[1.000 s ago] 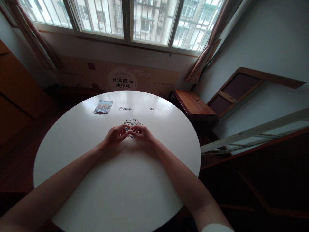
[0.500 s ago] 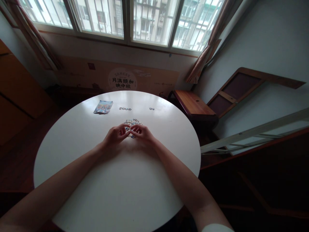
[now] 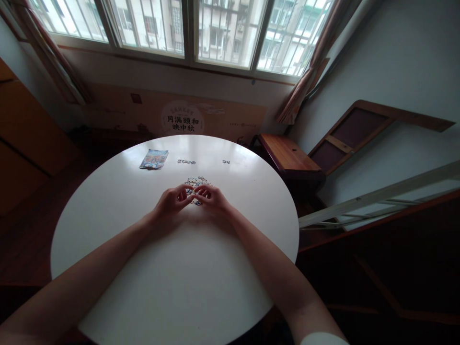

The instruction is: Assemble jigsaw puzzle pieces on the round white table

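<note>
My left hand (image 3: 173, 199) and my right hand (image 3: 212, 198) meet at their fingertips over a pile of small jigsaw puzzle pieces (image 3: 199, 181). Thumb and fingers of each hand are pinched together on a tiny puzzle piece (image 3: 194, 191) between them, mostly hidden by the fingertips. The hands also cover part of the pile. Beyond it lie a short row of puzzle pieces (image 3: 186, 162) and a smaller cluster of pieces (image 3: 226, 162). A colourful picture packet (image 3: 154, 159) lies flat to the left of the row.
Everything rests on a round white table (image 3: 172, 282). A low wooden stool or side table (image 3: 287, 152) stands behind its right edge. At the far side are a printed banner (image 3: 230, 117) and a barred window (image 3: 223, 33). A pale metal frame (image 3: 381, 199) slants along the right.
Both hands stay in nearly the same place, with only a slight shift at the fingertips. The pile, row and packet have not moved.
</note>
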Demonstrator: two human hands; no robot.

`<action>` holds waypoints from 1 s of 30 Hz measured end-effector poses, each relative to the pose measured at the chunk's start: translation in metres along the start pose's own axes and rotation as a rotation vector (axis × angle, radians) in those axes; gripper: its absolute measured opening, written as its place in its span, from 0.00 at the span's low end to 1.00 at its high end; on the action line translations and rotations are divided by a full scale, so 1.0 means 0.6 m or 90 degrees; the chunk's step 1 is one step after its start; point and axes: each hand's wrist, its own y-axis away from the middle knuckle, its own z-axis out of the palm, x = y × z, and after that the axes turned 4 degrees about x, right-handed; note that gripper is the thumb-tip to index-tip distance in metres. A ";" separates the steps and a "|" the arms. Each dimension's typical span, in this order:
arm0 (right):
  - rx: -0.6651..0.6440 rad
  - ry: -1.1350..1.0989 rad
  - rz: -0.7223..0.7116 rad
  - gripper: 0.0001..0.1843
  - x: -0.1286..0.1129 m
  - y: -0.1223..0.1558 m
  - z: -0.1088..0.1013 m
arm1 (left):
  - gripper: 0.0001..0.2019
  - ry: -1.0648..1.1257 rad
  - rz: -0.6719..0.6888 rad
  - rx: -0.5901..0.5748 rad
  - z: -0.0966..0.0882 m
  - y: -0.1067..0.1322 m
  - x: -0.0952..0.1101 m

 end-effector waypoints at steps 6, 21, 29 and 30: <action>0.013 0.000 0.000 0.17 0.002 -0.001 0.001 | 0.14 0.006 -0.011 0.005 -0.003 -0.001 0.006; 0.021 0.019 0.009 0.12 0.004 0.000 0.001 | 0.14 0.034 -0.020 0.018 0.000 -0.001 -0.002; 0.017 0.015 0.005 0.13 0.003 0.000 0.000 | 0.14 0.054 -0.011 0.018 0.003 -0.002 -0.006; 0.018 0.014 0.005 0.14 0.003 0.000 0.000 | 0.14 0.057 -0.012 0.018 0.004 -0.002 -0.006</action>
